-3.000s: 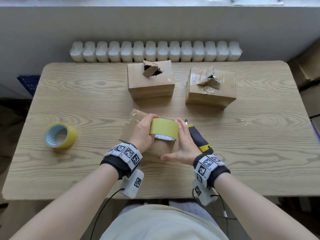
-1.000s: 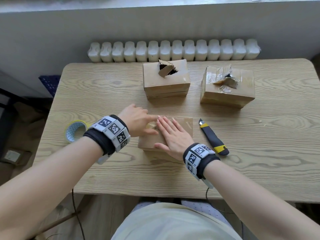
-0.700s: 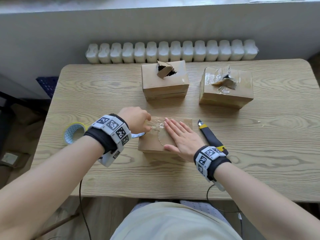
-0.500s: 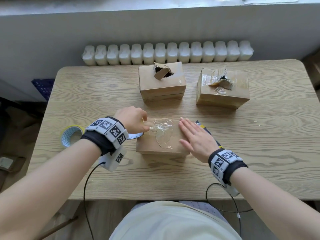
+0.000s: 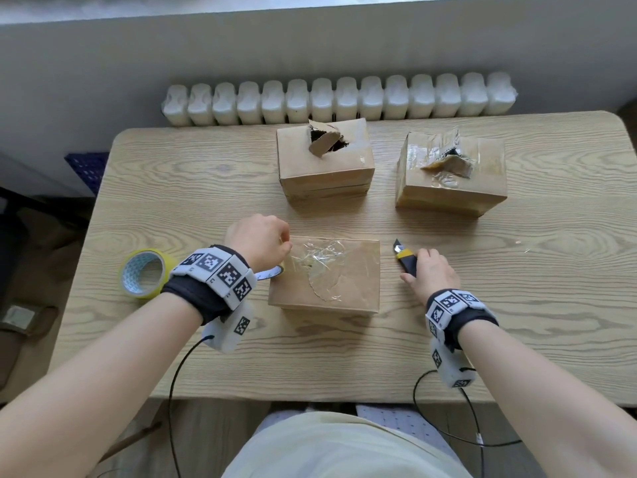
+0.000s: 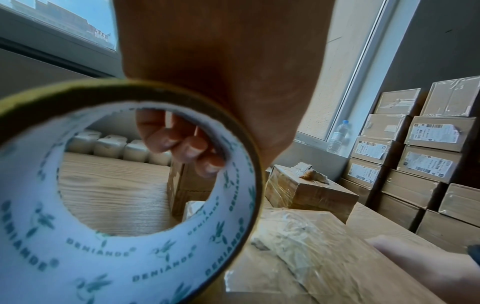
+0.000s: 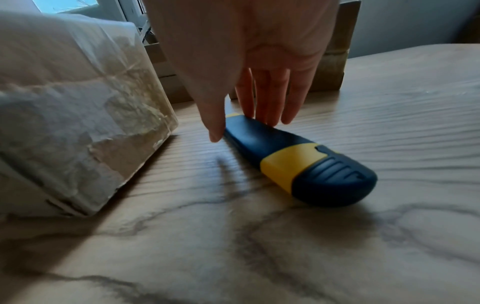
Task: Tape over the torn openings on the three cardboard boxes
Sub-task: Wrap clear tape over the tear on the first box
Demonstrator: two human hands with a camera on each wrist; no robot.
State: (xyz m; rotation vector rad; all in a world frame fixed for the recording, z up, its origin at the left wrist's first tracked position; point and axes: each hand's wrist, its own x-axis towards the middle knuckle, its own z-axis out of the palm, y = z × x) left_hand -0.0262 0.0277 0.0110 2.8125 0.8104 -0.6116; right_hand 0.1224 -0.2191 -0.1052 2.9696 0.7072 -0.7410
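**Head view: tape roll at the near box, knife under the other hand**

Head camera is showing a person leaning over a wooden table [image 5: 172,188] with three cardboard boxes on it. The near box [image 5: 344,288] is lying flat in front of them, its top covered with wrinkled clear tape [image 5: 320,263]. The left hand [image 5: 258,241] is sitting at that box's left edge, and in the left wrist view its fingers [image 6: 182,144] are curling through the core of a yellow tape roll [image 6: 130,246] and gripping it, with the roll held just beside the box.

The right hand [image 5: 431,274] is resting to the right of the near box, over a blue and yellow utility knife [image 7: 298,160] lying flat on the table. Its fingers [image 7: 270,92] are hanging straight and slightly spread, the fingertips touching the front part of the handle, the thumb at the knife's side; nothing is closing around it.

Two more boxes are standing at the far side, well apart from the hands: the middle box [image 5: 327,167] with a ragged flap sticking up from a dark hole, and the right box [image 5: 451,181] with a torn, tape-crumpled opening. A second tape roll [image 5: 144,274] is lying flat on the table to the left of the left wrist.
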